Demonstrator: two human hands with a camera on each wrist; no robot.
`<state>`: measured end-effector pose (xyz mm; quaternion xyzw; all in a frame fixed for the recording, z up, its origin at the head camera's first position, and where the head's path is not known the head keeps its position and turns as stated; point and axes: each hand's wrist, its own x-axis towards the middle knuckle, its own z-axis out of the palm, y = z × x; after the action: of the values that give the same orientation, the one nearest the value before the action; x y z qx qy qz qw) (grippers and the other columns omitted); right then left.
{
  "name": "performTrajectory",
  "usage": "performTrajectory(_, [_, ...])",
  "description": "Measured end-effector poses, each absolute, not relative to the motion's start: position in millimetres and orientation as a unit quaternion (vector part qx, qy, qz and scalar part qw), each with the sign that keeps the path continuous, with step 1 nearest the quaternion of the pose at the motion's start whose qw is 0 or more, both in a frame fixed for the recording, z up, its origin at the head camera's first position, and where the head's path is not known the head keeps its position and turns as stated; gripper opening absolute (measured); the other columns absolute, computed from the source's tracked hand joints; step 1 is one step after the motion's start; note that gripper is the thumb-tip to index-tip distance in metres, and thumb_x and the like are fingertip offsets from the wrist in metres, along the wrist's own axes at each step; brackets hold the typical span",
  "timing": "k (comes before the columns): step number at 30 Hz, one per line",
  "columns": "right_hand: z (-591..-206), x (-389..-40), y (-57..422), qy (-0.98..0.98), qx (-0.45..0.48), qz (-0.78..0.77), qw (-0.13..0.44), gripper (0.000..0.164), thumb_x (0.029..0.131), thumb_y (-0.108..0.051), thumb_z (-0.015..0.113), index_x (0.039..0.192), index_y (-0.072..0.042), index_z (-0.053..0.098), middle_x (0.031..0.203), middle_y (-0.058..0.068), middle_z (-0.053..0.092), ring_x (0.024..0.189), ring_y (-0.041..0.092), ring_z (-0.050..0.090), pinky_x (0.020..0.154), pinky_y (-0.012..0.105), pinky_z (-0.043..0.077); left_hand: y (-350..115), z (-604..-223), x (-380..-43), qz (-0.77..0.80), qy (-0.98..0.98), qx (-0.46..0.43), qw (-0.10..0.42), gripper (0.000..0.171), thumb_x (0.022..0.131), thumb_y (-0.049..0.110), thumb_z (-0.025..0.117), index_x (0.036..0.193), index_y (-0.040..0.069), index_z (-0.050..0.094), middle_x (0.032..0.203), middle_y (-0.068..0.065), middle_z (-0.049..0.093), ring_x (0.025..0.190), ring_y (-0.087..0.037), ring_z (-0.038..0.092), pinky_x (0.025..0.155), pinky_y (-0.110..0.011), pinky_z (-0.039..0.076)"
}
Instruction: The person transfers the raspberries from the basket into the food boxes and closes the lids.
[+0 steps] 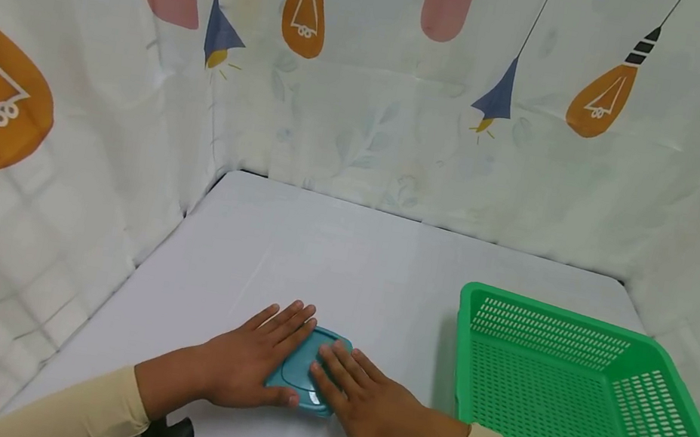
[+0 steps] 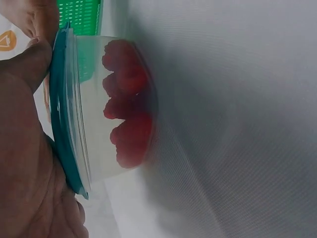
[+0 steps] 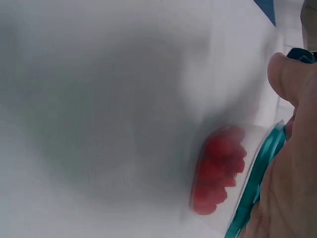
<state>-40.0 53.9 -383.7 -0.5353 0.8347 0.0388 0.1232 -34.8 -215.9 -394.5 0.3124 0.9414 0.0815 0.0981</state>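
Observation:
A food container with a teal lid (image 1: pixel 301 365) stands on the white table between my hands. Through its clear wall, red raspberry-like pieces (image 2: pixel 130 106) show at the bottom. My left hand (image 1: pixel 255 362) lies flat along the lid's left edge, fingers straight and pointing away. From the right, my right hand (image 1: pixel 375 417) touches the lid's right side with spread, straight fingers, its thumb held off to the near side. In the right wrist view the lid (image 3: pixel 257 178) sits under the palm, with the red pieces (image 3: pixel 218 168) below.
A green perforated plastic basket (image 1: pixel 536 386) stands on the table to the right, close to my right forearm. The white tabletop (image 1: pixel 344 256) runs back to a printed curtain (image 1: pixel 365 122) that encloses the left, back and right.

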Motion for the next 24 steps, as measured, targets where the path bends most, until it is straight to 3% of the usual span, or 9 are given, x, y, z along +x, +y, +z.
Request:
performTrajectory(7, [-389.2,-38.7,52.9,0.829,-0.546,0.048,0.110,0.101,0.096,-0.080,0.028,0.164,-0.009,0.005,0.171,0.013,-0.002,0.156,0.029,-0.004,0.125,0.044,0.012,-215.8,-396.1,-36.4,0.075,0.940,0.314,0.109,0.106,0.094,0.079,0.038,0.163,0.003,0.014,0.171,-0.011,0.003,0.156,-0.029,-0.002,0.124,-0.054,0.007])
performTrajectory(14, [-394.6,-37.5,53.8,0.826,-0.553,0.064,0.091,0.112,0.090,-0.082,0.043,0.164,-0.011,0.001,0.170,0.017,-0.004,0.156,0.032,-0.004,0.124,0.044,0.017,-216.0,-400.3,-36.9,0.087,0.938,0.316,0.114,0.105,0.095,0.076,0.043,0.162,0.000,0.016,0.170,-0.015,0.008,0.156,-0.033,0.002,0.123,-0.055,0.008])
performTrajectory(24, [-390.9,-40.1,50.3,0.826,-0.546,0.080,0.119,0.122,0.082,-0.083,0.056,0.164,-0.013,-0.002,0.170,0.017,-0.008,0.156,0.034,-0.006,0.123,0.045,0.019,-215.1,-405.1,-40.7,0.084,0.940,0.316,0.095,0.107,0.093,0.080,0.042,0.162,0.001,0.020,0.168,-0.015,0.019,0.156,-0.034,0.008,0.123,-0.057,0.008])
